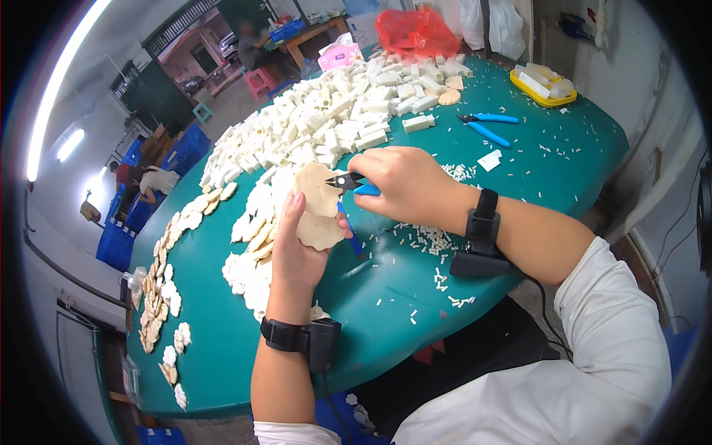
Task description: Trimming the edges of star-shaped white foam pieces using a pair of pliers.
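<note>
My left hand point(297, 248) grips cream, scallop-edged flat pieces. The upper piece point(317, 194) stands upright, and a lower piece point(319, 231) shows below it against my palm. Closed around blue-handled nippers point(367, 190) is my right hand point(408, 185). The dark jaws reach over the upper piece's face near its right edge; whether they touch it I cannot tell. Behind my left fingers, a slim blue tool point(356, 241) is partly hidden. White and cream scalloped pieces point(248, 274) are heaped just left of my left wrist.
A large pile of white box-shaped parts point(319, 111) covers the far side of the green table point(371, 326). Blue-handled pliers point(489, 127) lie at right, near a yellow tray point(544, 87). Small white offcuts point(426, 239) are scattered around. A row of scalloped pieces point(156, 297) curves along the left.
</note>
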A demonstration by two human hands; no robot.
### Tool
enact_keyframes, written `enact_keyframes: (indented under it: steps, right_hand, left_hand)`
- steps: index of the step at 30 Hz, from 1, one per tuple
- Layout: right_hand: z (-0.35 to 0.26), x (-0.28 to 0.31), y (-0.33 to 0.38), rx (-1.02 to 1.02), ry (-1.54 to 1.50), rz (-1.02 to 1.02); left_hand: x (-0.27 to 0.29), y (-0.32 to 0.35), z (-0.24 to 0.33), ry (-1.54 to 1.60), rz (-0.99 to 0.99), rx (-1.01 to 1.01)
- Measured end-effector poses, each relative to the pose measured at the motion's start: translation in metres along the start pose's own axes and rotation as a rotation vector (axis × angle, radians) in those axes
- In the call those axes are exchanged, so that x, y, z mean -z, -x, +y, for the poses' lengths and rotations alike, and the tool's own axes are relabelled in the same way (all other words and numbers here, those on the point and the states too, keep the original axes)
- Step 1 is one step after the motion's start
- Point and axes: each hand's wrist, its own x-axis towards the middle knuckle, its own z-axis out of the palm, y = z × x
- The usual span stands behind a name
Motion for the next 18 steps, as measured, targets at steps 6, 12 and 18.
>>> enact_keyframes:
  steps: [6, 12, 18]
  right_hand:
    - [-0.008, 0.001, 0.001, -0.009, -0.222, 0.078]
    - [-0.016, 0.008, 0.0, 0.035, -0.343, -0.099]
    - [-0.017, 0.007, 0.0, 0.04, -0.389, -0.125]
  left_hand:
    - [0.006, -0.004, -0.003, -0.006, 0.013, 0.084]
    - [-0.004, 0.0, 0.001, -0.069, 0.024, 0.053]
    - [-0.002, -0.001, -0.001, -0.08, 0.05, 0.045]
